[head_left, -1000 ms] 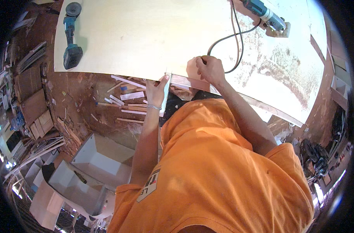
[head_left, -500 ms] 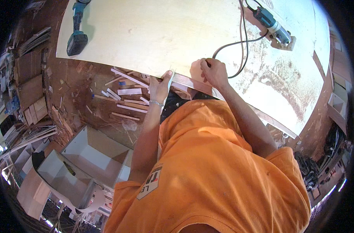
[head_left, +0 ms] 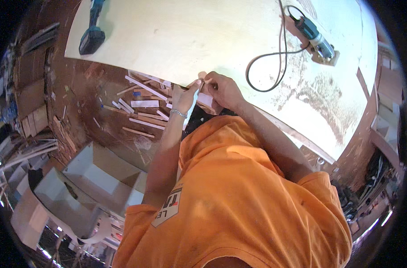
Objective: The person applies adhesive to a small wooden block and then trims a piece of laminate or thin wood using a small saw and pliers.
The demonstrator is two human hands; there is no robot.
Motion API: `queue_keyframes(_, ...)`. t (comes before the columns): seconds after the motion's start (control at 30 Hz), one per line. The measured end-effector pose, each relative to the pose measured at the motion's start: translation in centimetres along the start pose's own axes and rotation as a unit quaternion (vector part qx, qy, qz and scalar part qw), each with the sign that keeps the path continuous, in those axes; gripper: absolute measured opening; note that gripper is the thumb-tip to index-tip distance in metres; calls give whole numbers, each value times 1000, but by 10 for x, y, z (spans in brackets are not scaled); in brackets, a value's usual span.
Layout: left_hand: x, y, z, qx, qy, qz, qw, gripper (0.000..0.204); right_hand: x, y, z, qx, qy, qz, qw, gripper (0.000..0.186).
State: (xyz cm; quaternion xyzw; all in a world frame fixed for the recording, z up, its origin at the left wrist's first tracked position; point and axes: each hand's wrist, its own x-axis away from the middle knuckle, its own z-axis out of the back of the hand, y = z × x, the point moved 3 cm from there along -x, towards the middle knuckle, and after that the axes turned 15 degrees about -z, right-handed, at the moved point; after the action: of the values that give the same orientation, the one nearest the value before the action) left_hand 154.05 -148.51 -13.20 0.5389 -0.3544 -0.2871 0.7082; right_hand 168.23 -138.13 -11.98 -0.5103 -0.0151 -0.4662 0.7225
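Observation:
My left hand (head_left: 184, 93) and my right hand (head_left: 225, 89) meet at the near edge of a large pale board (head_left: 203, 35). Together they pinch a thin white strip (head_left: 192, 106) that hangs down from the board's edge. My right hand also rests against a small pinkish wood block (head_left: 206, 100) under that edge. My orange shirt fills the lower middle of the picture and hides what lies below the strip.
A corded power tool (head_left: 314, 38) lies at the board's far right, its black cable (head_left: 275, 53) looping toward my hands. A teal cordless drill (head_left: 91, 31) sits at the board's far left. Several wood offcuts (head_left: 143, 105) litter the floor; pale box frames (head_left: 91, 174) stand lower left.
The view has shifted, so the board and tools sit higher and further right in the picture. Both hands stay at the board's edge, now pressed closer together on the strip.

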Motion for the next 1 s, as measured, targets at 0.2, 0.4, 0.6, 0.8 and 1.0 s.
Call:
queue_keyframes(0.2,2,33,7,-76,-14,134,988,43,-5,-9,-7,4,-20,3,1000,27)
queue_keyframes(0.4,5,-21,4,149,9,51,987,32,-9,-28,-5,56,-43,-8,997,23)
queue_keyframes(0.6,-2,-33,12,140,-76,119,980,35,-24,-23,-8,47,-69,-67,994,22)
queue_keyframes(0.8,6,12,51,-290,-85,36,953,39,-31,-18,-7,83,-59,-134,986,28)
queue_keyframes(1.0,5,30,19,-305,-175,-216,911,37,-18,-27,-5,43,-81,-151,984,25)
